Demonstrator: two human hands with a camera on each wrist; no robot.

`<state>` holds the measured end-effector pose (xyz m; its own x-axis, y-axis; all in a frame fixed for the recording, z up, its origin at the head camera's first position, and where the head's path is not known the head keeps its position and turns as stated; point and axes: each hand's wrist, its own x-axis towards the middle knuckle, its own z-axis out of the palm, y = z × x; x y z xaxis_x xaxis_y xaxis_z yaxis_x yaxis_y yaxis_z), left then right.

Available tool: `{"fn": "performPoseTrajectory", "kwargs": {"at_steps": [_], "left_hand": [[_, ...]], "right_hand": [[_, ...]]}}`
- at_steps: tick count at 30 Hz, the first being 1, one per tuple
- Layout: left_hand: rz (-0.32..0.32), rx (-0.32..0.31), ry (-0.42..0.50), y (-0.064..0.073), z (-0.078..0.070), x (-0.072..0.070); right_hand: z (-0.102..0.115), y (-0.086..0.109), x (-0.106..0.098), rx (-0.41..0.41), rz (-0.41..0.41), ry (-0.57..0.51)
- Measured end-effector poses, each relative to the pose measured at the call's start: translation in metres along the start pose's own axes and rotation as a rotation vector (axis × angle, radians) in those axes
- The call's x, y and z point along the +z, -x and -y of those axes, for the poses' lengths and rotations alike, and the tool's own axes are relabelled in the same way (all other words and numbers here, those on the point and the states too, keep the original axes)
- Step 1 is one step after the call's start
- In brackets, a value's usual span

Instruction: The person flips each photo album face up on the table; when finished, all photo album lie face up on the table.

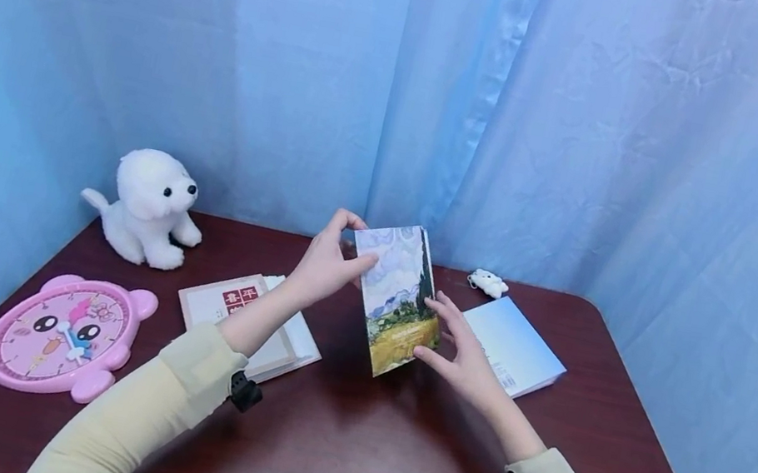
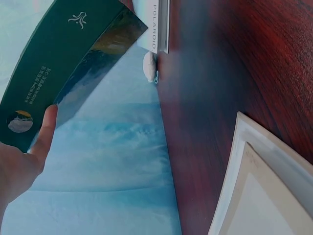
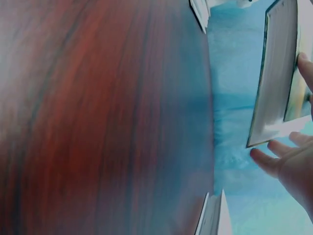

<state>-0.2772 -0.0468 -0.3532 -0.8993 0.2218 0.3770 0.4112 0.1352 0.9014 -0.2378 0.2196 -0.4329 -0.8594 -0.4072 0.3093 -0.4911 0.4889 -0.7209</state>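
Observation:
A book with a painted landscape cover (image 1: 397, 307) is held up above the table, tilted. My left hand (image 1: 329, 261) grips its upper left corner, the thumb lying on the painted front. In the left wrist view its dark green cover (image 2: 54, 63) bears a white emblem and small lettering, with a left finger (image 2: 48, 127) pressed against it. My right hand (image 1: 460, 356) is at the lower right edge, thumb and fingertips touching there with the fingers spread. The right wrist view shows a pale inner side (image 3: 279, 63) of the spread covers.
Left of the hands lies a pale book with red characters (image 1: 257, 325). Behind the right hand is a blue-white book (image 1: 515, 345) beside a small white toy (image 1: 488, 282). A pink clock (image 1: 60, 337) and white plush dog (image 1: 151, 209) occupy the table's left; curtains (image 1: 302, 71) hang behind.

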Motion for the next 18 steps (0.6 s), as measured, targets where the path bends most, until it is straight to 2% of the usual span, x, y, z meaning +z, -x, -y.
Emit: {"fn": "performPoseTrajectory", "kwargs": {"at_steps": [2,6,10,14,18], "left_hand": [[-0.002,0.034,-0.012,0.000,0.000,-0.002],[-0.006,0.091,-0.045,0.001,0.003,-0.004],[0.011,0.125,-0.091,0.001,0.009,-0.004],[0.047,0.130,-0.146,0.002,0.014,-0.006],[0.074,0.101,-0.179,0.004,0.019,-0.008]], "right_hand": [[-0.002,0.000,-0.001,0.000,0.007,-0.004],[0.011,0.003,-0.006,0.014,0.021,-0.047],[0.024,0.007,-0.010,0.032,0.003,-0.005],[0.013,0.007,-0.010,0.030,-0.020,0.071],[-0.003,0.006,-0.011,0.016,-0.017,0.121]]}}
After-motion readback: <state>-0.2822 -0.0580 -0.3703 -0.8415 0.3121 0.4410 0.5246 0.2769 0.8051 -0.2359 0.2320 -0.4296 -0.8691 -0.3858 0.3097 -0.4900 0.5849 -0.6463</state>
